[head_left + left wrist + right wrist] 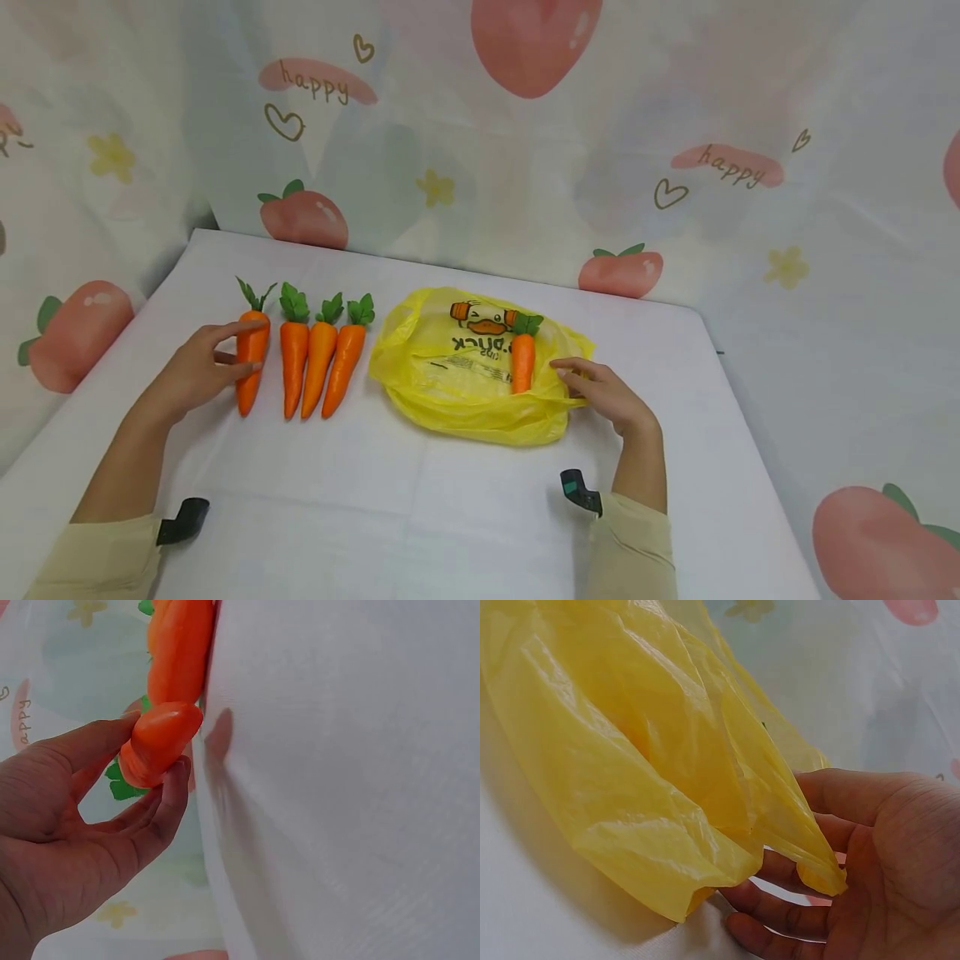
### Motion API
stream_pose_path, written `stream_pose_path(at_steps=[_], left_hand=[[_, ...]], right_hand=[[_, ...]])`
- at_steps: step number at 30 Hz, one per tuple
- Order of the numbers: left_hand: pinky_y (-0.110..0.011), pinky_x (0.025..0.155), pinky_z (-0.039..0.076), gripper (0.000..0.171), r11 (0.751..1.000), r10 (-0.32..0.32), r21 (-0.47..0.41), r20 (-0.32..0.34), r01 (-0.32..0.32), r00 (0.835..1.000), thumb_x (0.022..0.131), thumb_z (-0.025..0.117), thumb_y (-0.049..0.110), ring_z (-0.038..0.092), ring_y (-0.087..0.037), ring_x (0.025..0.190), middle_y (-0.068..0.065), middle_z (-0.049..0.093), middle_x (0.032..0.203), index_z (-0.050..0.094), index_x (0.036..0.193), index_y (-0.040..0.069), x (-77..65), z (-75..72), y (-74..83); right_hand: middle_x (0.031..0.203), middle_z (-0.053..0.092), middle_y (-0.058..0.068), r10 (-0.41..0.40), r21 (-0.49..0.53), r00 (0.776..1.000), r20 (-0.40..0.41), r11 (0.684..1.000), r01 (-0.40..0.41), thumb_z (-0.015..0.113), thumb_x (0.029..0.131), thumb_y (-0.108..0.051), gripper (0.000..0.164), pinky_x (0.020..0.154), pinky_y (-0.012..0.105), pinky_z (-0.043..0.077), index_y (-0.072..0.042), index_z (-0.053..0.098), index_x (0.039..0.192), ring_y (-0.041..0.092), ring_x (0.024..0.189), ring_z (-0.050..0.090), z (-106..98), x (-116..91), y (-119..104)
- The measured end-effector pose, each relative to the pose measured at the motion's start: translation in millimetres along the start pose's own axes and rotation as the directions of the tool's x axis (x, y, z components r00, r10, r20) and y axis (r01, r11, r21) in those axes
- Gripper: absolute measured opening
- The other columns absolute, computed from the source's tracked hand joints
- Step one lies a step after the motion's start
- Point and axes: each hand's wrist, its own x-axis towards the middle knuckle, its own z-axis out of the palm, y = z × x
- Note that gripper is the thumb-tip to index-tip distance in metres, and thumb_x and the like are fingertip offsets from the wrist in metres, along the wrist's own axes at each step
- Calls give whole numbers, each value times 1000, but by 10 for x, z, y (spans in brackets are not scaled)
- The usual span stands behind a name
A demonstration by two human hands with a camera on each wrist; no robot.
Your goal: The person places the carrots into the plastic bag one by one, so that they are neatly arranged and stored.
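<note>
My left hand [201,368] pinches the leftmost orange carrot [245,393] between thumb and fingers. In the left wrist view, that carrot's tip [171,724] points at the camera, with a shadow on the cloth beside it. To its right, three more leafy carrots [318,367] lie side by side. A yellow plastic bag [420,379] with a duck print lies spread at the middle. One carrot [522,364] rests at the bag, green top away from me. At the bag's right edge, my right hand [611,396] holds the thin plastic, fingers partly behind it in the right wrist view.
The table carries a white cloth [337,517]. Behind and at the sides hangs a patterned curtain [480,150] with fruit prints. A dark wrist camera [183,521] juts from the left sleeve, another dark camera [579,492] from the right.
</note>
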Motion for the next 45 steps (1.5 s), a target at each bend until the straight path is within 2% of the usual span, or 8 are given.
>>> stream_pose_path(at_steps=[4,13,18,27,33,38,45], left_hand=[[-57,87,56,65,1000,12,0,-11,-12,1000,100,70,18,47,-55,123,-34,27,153,42,159,14,-54,-10,52],[-61,88,54,65,999,50,7,-29,-50,998,101,70,22,47,-53,124,-32,29,153,42,159,16,-170,-9,171],[-60,84,56,63,994,106,7,-64,-105,992,100,71,18,50,-51,121,-30,32,152,45,158,18,-244,6,284],[-56,78,59,65,986,161,-23,-85,-163,983,99,72,14,51,-50,119,-28,33,152,46,158,21,-378,102,457],[-61,86,56,64,980,198,-19,-94,-200,976,98,72,10,55,-46,117,-25,37,151,46,157,18,-483,199,557],[-62,90,53,63,972,221,-61,-87,-227,971,98,73,11,56,-42,115,-21,38,151,48,155,21,-563,298,665],[-56,94,52,59,951,250,-180,-20,-250,968,98,75,25,53,-37,122,-8,42,149,51,153,30,-641,428,788]], right_hand=[[140,54,18,2,4,1000,0,1000,-2,51,109,-35,46,109,58,39,-7,58,145,35,117,58,-1,-2,2],[144,52,19,8,28,1000,6,1000,-8,51,110,-36,48,108,58,40,-6,56,147,35,118,59,13,11,44],[144,52,18,10,31,1000,6,999,-10,51,110,-36,48,107,57,41,-6,56,147,34,118,59,19,12,44],[144,52,18,11,26,1000,3,1000,-11,51,110,-35,47,108,56,41,-6,56,147,34,117,59,12,-3,10],[143,53,18,11,25,1000,1,1000,-11,51,110,-36,47,107,54,43,-6,57,147,33,116,60,14,-6,-13],[144,52,19,7,21,1000,3,1000,-7,51,110,-35,47,107,56,42,-6,56,147,34,117,59,8,-3,-10],[146,51,19,7,20,1000,6,1000,-7,51,110,-36,47,109,56,40,-6,56,147,35,118,58,0,-10,-14]])
